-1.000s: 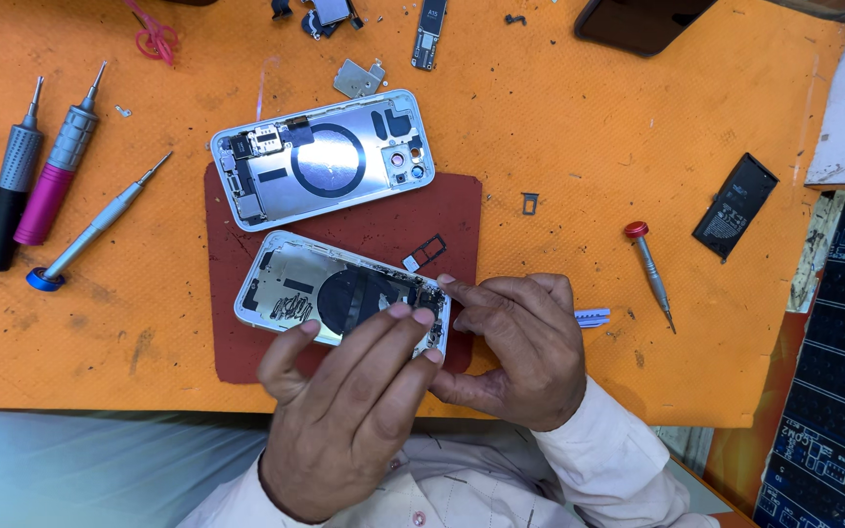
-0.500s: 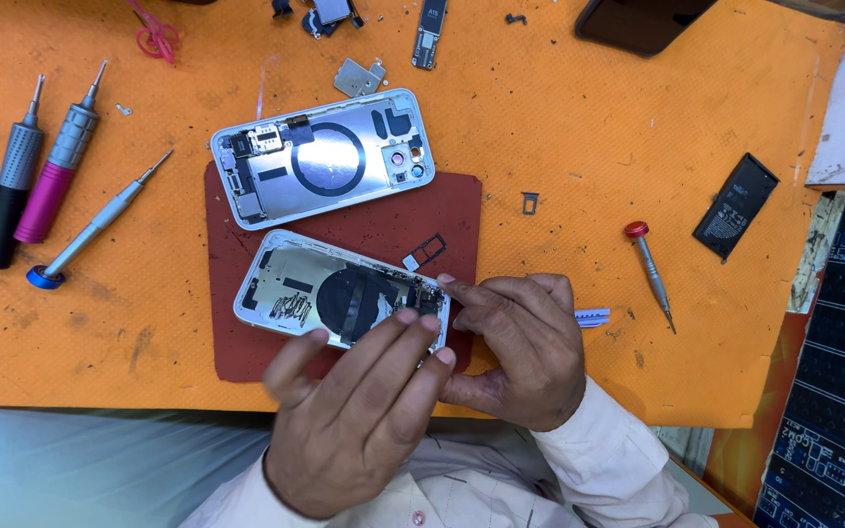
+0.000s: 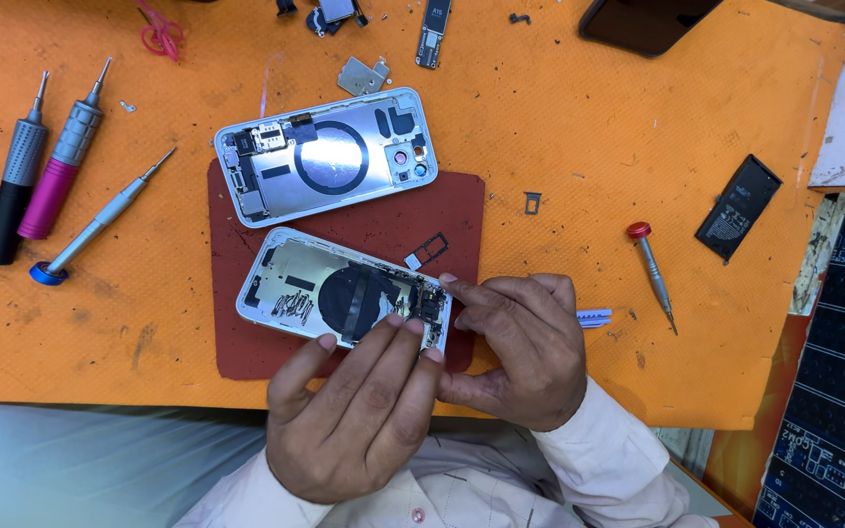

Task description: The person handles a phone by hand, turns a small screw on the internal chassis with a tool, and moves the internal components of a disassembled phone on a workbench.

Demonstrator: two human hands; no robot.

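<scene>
Two opened phone back housings lie on a dark red mat (image 3: 237, 342). The nearer housing (image 3: 310, 284) has a black round coil in its middle. My left hand (image 3: 359, 416) rests its fingertips on that housing's near edge by the coil. My right hand (image 3: 520, 347) grips the housing's right end, with its index fingertip pressed on small parts at the corner. The farther housing (image 3: 330, 156) lies untouched above, with a ring-shaped coil and camera openings.
On the orange table (image 3: 589, 127) lie three screwdrivers at the left (image 3: 46, 181), a red-capped screwdriver (image 3: 652, 269), a black battery (image 3: 738, 205), a dark phone (image 3: 643, 20), a SIM tray (image 3: 427, 251), small metal parts at the top, and circuit-patterned mats at the right.
My hands have shifted only slightly on the nearer housing; the left fingers have slid a little along its near edge. Everything else is unmoved.
</scene>
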